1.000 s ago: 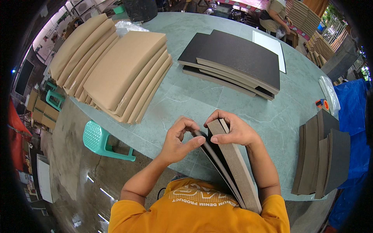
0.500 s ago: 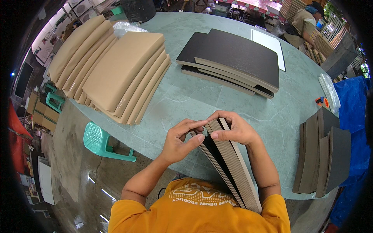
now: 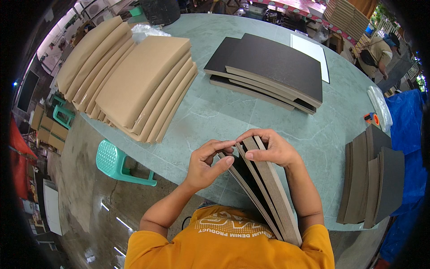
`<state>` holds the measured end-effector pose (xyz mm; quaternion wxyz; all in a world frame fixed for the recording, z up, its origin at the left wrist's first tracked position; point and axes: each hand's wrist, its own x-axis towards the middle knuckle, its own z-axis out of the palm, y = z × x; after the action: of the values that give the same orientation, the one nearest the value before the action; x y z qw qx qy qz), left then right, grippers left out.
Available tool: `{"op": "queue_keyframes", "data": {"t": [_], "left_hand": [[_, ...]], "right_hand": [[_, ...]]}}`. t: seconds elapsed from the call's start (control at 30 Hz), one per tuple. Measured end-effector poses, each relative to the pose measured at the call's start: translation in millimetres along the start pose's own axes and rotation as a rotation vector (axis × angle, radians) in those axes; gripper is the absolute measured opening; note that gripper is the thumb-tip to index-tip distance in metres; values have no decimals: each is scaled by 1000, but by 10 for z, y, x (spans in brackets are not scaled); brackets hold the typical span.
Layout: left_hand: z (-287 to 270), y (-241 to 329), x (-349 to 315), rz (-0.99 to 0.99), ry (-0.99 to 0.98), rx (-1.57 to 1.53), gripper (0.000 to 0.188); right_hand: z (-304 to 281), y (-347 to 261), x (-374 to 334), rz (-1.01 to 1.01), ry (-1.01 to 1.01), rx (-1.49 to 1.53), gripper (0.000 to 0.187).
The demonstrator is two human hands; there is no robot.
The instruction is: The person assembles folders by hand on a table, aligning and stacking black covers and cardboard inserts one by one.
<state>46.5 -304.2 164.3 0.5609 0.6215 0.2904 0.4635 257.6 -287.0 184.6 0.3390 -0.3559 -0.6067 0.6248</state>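
A bundle of thin black boards (image 3: 274,186) with grey-brown edges stands on its long edge between my hands, leaning against my orange shirt. My right hand (image 3: 278,150) is closed round the thicker right-hand part, thumb across the near edges and fingers over the top corner. My left hand (image 3: 205,165) pinches the thinner left part between thumb and fingers, its fingertips almost meeting the right hand's. Between the parts the boards fan apart, with a dark gap and a thin group standing off from the right part.
Brown paper-wrapped packs (image 3: 143,80) are stacked at the left of the green table (image 3: 215,116). Black boards (image 3: 277,67) lie piled at the back, with a white sheet (image 3: 309,51) behind. More boards (image 3: 358,179) stand at the right, near a tape dispenser (image 3: 371,119). Another person (image 3: 378,54) bends far right.
Within the bundle, a thin group of boards has separated from the right part toward my left hand. The person in the background has moved right. My forearms have hardly moved.
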Motion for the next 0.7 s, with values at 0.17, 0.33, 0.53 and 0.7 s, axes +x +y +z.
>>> {"op": "queue_keyframes", "data": {"t": [0.17,0.33,0.53,0.7], "left_hand": [[8,-34,-19,36,47,-69,36],[-9,20,46,-56,-45,-23,34],[22,-122,56,42,-24,42,47],[100,27,85,-112,-47,-106,56]], "right_hand": [[23,-11,11,-7,6,18,40],[12,-25,-5,11,50,13,42],[-16,65,0,-34,74,-28,48],[-19,58,-3,-8,71,33,50]]}}
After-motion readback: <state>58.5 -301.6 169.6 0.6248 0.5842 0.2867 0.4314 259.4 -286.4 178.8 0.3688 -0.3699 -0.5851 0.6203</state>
